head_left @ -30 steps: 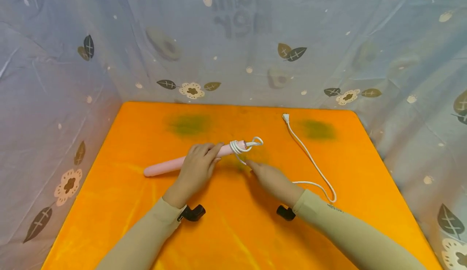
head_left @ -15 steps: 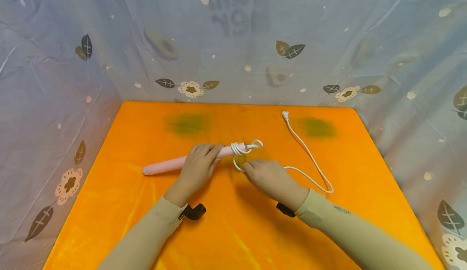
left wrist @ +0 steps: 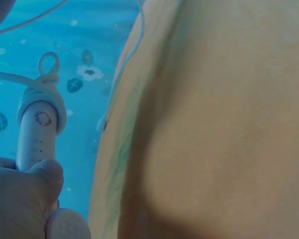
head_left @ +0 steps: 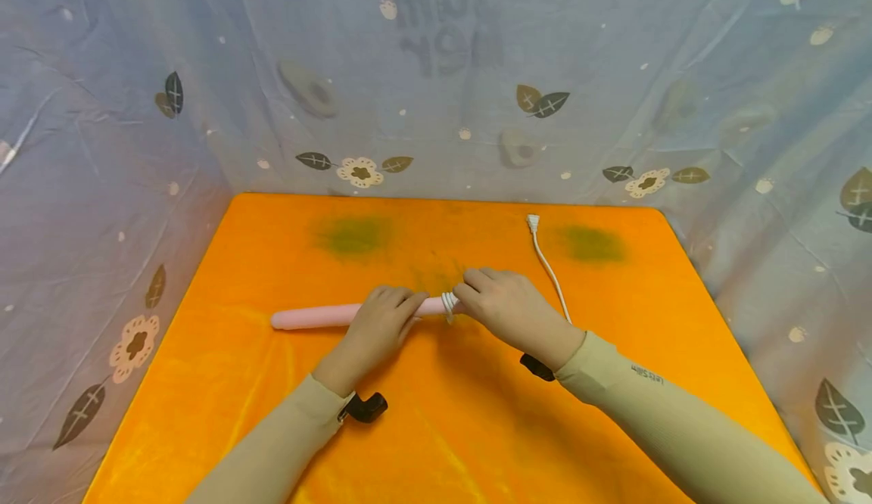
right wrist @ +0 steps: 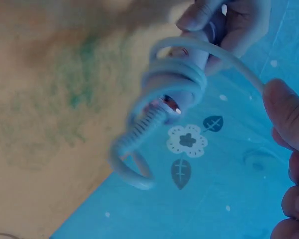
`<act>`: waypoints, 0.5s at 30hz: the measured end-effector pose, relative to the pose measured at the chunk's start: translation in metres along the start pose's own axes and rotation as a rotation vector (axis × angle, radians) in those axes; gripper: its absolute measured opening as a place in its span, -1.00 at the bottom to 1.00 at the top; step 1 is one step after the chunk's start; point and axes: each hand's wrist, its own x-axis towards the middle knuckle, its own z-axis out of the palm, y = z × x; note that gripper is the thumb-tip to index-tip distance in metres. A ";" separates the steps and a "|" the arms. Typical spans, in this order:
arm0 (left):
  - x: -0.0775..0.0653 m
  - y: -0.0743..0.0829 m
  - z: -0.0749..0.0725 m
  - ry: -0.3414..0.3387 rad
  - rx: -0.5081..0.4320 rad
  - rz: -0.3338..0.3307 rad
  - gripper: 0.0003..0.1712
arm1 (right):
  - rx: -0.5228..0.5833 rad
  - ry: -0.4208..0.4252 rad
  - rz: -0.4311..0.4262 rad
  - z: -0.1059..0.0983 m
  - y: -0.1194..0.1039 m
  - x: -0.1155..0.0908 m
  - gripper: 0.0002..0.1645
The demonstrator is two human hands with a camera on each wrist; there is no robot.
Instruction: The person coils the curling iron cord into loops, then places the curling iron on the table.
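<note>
A slim pink hair iron (head_left: 316,317) is held out over the orange table. My left hand (head_left: 381,325) grips it around the middle. In the left wrist view, a round button (left wrist: 43,118) and small dots show on its handle. White cord (right wrist: 172,79) winds around the handle end in several loops, and a ribbed sleeve (right wrist: 145,127) leads from that end into a bend. My right hand (head_left: 509,309) pinches the cord between thumb and fingers beside the loops, as the right wrist view shows. In the head view that hand hides the handle's end.
The white plug (head_left: 533,222) lies toward the back of the orange table (head_left: 409,443), its cord trailing forward behind my right hand. A patterned grey-blue curtain (head_left: 463,57) encloses the back and sides. Black wrist cameras hang below both sleeves.
My right hand, with the cord, has moved from below the handle up to its end, now covering it. The trailing cord has drawn in. The iron's handle end sits lower in view.
</note>
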 end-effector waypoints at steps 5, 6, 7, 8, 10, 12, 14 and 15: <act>-0.003 0.003 0.000 -0.013 0.003 0.019 -0.54 | 0.000 -0.029 -0.015 0.001 0.000 0.003 -0.70; -0.003 0.004 0.000 -0.015 0.003 0.021 -0.54 | -0.002 -0.030 -0.019 0.001 0.001 0.004 -0.70; -0.003 0.004 -0.001 -0.015 0.005 0.025 -0.54 | -0.004 -0.031 -0.021 0.002 0.002 0.004 -0.69; -0.003 0.004 -0.001 -0.018 0.009 0.027 -0.54 | -0.004 -0.030 -0.021 0.002 0.002 0.005 -0.68; -0.004 0.004 -0.001 -0.017 0.008 0.036 -0.54 | -0.003 -0.028 -0.021 0.003 0.004 0.006 -0.68; -0.004 0.005 -0.001 -0.013 0.004 0.049 -0.55 | -0.003 -0.022 -0.025 0.004 0.005 0.007 -0.68; -0.005 0.007 -0.001 -0.012 0.002 0.065 -0.55 | 0.006 -0.022 -0.026 0.005 0.007 0.007 -0.69; -0.006 0.008 -0.001 -0.009 0.000 0.073 -0.55 | 0.012 -0.021 -0.028 0.006 0.008 0.007 -0.71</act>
